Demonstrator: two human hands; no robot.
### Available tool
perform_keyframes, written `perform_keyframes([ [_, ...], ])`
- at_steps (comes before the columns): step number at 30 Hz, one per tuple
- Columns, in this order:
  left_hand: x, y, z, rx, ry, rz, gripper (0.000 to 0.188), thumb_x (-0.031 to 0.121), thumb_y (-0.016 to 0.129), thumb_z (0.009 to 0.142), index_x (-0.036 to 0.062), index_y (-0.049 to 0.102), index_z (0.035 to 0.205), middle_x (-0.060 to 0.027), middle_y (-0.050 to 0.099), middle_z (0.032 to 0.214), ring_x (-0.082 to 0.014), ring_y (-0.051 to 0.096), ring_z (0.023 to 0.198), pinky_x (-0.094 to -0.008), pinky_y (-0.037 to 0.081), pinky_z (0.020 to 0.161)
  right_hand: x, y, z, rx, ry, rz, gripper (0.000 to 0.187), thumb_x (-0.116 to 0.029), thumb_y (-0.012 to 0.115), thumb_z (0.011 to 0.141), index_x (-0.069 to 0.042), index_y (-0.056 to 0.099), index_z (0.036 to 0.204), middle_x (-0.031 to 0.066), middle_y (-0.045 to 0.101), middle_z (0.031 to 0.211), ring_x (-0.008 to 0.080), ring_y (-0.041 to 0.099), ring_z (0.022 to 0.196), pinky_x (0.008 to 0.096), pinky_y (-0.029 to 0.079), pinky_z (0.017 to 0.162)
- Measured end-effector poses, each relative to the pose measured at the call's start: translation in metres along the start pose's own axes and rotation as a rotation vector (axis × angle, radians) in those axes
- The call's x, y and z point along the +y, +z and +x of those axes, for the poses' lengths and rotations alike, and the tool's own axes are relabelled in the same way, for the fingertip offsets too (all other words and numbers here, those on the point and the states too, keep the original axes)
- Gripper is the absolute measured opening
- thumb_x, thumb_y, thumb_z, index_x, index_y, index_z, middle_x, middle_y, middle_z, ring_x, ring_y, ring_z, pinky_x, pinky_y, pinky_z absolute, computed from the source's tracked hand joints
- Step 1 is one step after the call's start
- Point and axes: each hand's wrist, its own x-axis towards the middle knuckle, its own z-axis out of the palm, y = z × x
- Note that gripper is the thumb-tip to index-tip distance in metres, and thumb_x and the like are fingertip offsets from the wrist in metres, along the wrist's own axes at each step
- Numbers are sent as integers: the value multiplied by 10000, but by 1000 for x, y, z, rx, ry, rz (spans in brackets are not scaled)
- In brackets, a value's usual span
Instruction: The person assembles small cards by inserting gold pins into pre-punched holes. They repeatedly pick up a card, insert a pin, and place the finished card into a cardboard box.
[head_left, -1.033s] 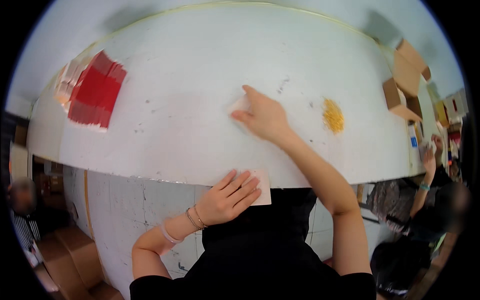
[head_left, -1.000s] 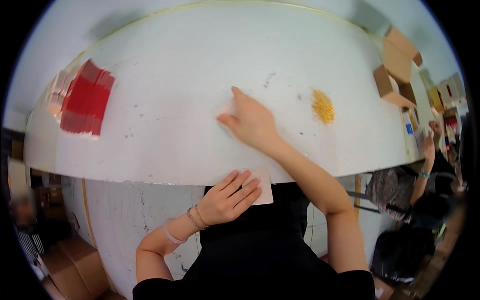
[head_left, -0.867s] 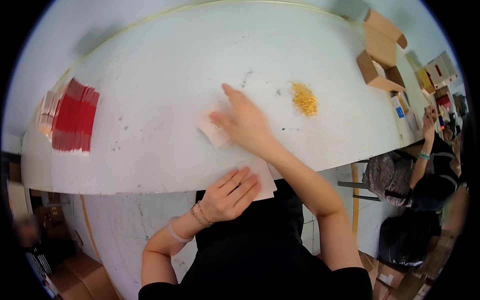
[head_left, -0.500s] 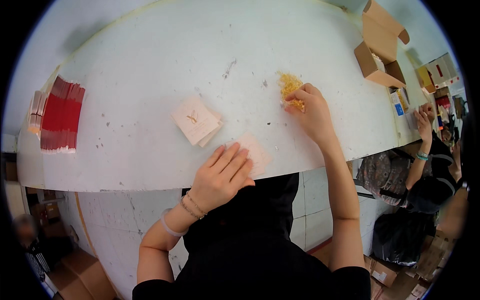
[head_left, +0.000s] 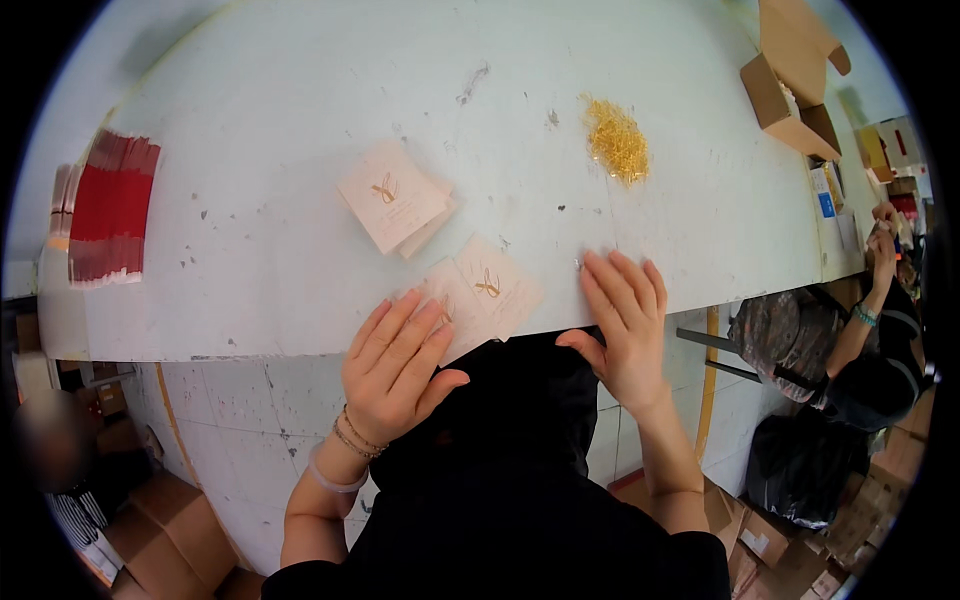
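The left hand (head_left: 395,365) is lying flat with its fingers spread, pressing down on the near corner of a small pale pink card (head_left: 478,296) that is resting at the front edge of the white bench (head_left: 280,280). The card is carrying a small gold bow mark and is jutting slightly past the edge, just between the two hands. The right hand (head_left: 625,325) is also lying flat, fingers spread and extended, with the fingertips touching the bench surface just beside the card's right side; it is gripping nothing.

Just beyond the left hand's fingertips, a small stack of similar pink cards (head_left: 395,198) is sitting, apart from the single card. Well beyond the right hand, a loose pile of tiny gold pieces (head_left: 616,140) is lying on the bench. Far off to the left of the left hand, a fanned bundle of red sheets (head_left: 110,210) is resting near the edge. Beyond and to the right of the right hand, an open cardboard box (head_left: 790,100) is standing.
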Motion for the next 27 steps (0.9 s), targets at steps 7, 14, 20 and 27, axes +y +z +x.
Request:
perform_keyframes([
  [7, 19, 12, 15, 162, 11, -194, 300, 56, 798, 733, -8, 686, 1004, -136, 698, 954, -280, 663, 808, -322, 542, 669, -17, 25, -24, 359, -45, 336, 229, 26, 752, 708, 0, 668, 919, 110, 684, 928, 274, 631, 843, 342, 512, 754],
  [14, 40, 9, 33, 176, -261, -536, 245, -7, 815, 684, 22, 712, 904, -81, 670, 813, -192, 615, 642, -264, 488, 555, -68, 12, 12, 139, 587, 1711, 100, 72, 633, 890, 26, 644, 977, 52, 659, 936, 102, 605, 865, 234, 490, 790],
  [20, 29, 3, 26, 172, -371, -560, 203, -50, 773, 699, 25, 711, 878, -66, 655, 770, -181, 595, 607, -263, 473, 527, -78, 10, 23, 28, 685, 1661, 63, -47, 628, 929, 14, 613, 927, 55, 633, 884, 98, 547, 763, 226, 446, 706],
  [27, 20, 7, 25, 225, -43, -235, 224, -50, 745, 662, -3, 686, 873, -65, 619, 764, -199, 593, 624, -263, 485, 537, -77, 11, 23, -104, 576, 1253, 93, -72, 613, 947, 10, 591, 910, 23, 598, 776, 67, 511, 734, 207, 428, 682],
])
